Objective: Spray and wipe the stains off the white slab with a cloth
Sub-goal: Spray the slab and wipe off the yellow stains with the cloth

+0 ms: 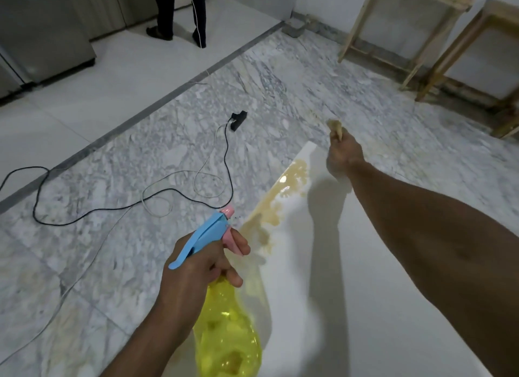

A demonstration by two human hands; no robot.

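A white slab point(351, 278) lies on the marble floor, running from the bottom right up to a far corner. Brownish-yellow stains point(292, 185) spread along its left edge. My left hand point(196, 267) grips a yellow spray bottle point(227, 329) with a blue and pink trigger head point(216, 230), fingers on the trigger, nozzle pointing up toward the stains. My right hand point(342, 152) reaches out over the slab's far end, closed around a bunched, stained cloth point(335, 126) that sticks out above the fist.
Black and white cables point(179, 191) loop across the marble floor to a black plug block point(238, 118) left of the slab. Wooden frames point(415, 39) stand at the back right. A person's legs point(182, 14) stand at the back, beside a grey cabinet point(42, 39).
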